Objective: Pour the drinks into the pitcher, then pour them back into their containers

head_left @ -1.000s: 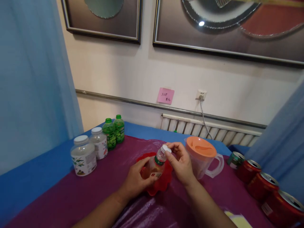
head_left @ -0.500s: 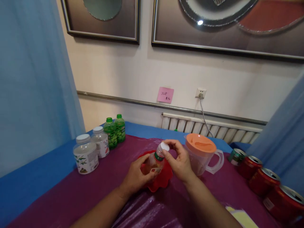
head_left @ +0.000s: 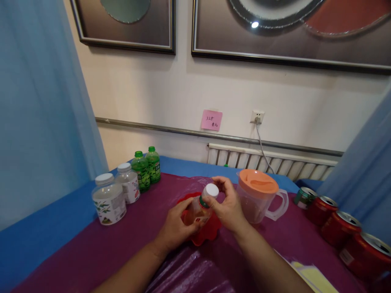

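My left hand (head_left: 175, 226) is wrapped round a small clear plastic bottle (head_left: 200, 211) with amber liquid and a red-and-white label. The bottle tilts to the right above a red scalloped bowl (head_left: 210, 232), which it partly hides. At the bottle's top, my right hand (head_left: 230, 205) has its thumb against the lower edge of the white cap (head_left: 211, 190), beside the green neck band. The other fingers curl behind the cap, their contact partly hidden. Just right of that hand stands a clear pitcher (head_left: 252, 203) with an orange lid (head_left: 258, 183).
Two white-capped jars (head_left: 109, 199) and two green bottles (head_left: 141, 173) stand at left. Several cans line the right edge, including a red can (head_left: 340, 230) and a green can (head_left: 304, 197). Yellow cloth or paper (head_left: 313, 276) lies near my right forearm. Purple sheeting (head_left: 143, 228) covers the table.
My right thumb has slid from the cap's top edge down toward the neck, and the fingers have rotated around it. The left hand still holds the bottle. The view shifted slightly.
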A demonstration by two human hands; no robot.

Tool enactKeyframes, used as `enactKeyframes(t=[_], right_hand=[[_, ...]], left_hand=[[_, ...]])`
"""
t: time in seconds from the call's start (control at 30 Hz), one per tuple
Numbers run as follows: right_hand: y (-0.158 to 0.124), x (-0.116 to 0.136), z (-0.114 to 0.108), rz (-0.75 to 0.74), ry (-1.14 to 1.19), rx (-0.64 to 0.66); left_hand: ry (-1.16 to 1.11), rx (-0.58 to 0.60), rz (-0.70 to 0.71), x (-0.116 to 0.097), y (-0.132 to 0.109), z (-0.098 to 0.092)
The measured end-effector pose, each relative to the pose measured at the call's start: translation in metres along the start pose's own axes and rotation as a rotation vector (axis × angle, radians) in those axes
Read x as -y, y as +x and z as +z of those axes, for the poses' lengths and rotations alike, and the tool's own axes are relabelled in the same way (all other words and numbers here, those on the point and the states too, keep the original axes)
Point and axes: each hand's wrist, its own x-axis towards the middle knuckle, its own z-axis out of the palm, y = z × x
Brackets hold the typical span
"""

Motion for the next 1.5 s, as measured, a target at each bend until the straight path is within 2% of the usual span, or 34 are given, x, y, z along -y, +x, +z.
enactKeyframes(t=[0.17,0.27,0.5,0.8,1.1,1.37,1.5], right_hand=[[-0.003,0.004,-0.002,-0.068,0.246,0.122],[-0.004,0.005,-0.001,-0.050,0.322,0.121],[-0.001,-0.001,0.006,0.038,0.199,-0.052],[-0.004,0.002,0.001,-0.040,0.342,0.132],[-0.007,-0.002,0.006,-0.034,0.117,-0.003],[-0.010,0.003,0.004,-0.127,0.225,0.108],[-0.010,-0.002,0.008,-0.129,0.163,0.075]], left_hand=[[0.018,-0.006,-0.015,-0.003,0.001,-0.001],[0.024,-0.008,-0.014,-0.005,0.002,-0.001],[0.025,0.000,-0.018,-0.005,0.002,0.000],[0.030,-0.006,-0.027,0.000,0.002,-0.001],[0.024,-0.006,-0.020,-0.005,0.002,-0.001],[0.011,-0.007,-0.015,-0.009,0.002,-0.002],[0.034,-0.011,-0.016,-0.007,0.002,-0.001]])
